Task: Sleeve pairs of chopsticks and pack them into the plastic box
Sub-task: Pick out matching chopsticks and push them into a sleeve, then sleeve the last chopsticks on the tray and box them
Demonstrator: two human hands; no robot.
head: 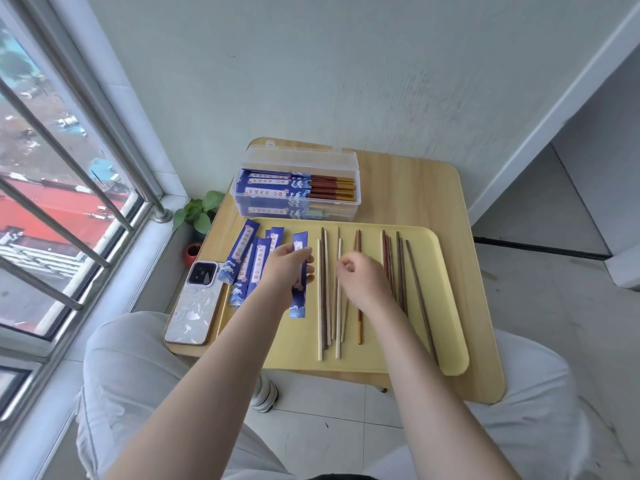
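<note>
Both forearms reach in from the bottom edge, over knees in pale trousers that the picture cuts off at either side. My left hand (pixel 285 268) sits over the left part of the yellow tray (pixel 450 341), thumb and fingers pinching one blue paper sleeve (pixel 298 306); the hand covers the sleeve's middle, so I only see its top end above the knuckles and its lower end trailing down onto the tray. My right hand (pixel 363 284) hovers over the loose chopsticks (pixel 323 306), fingers curled inward. Whether those fingers have actually caught a stick I cannot tell, since the back of the hand hides the fingertips and the sticks pass under it.

Loose chopsticks lie lengthwise across the tray, pale ones toward the middle, dark brown and reddish ones to the right; several overlap, so I cannot count them. More empty sleeves (pixel 242 258) fan out at the tray's left edge, partly under my left wrist. Behind the tray, on the wooden table (pixel 481 306), the clear plastic box (pixel 298 199) stands open, holding sleeved pairs with reddish ends sticking out; its frosted wall blurs the lower layers. A phone (pixel 194 303) rests on the table's left edge. A small potted plant (pixel 199 213) peeks out behind the table's left corner, mostly hidden.
</note>
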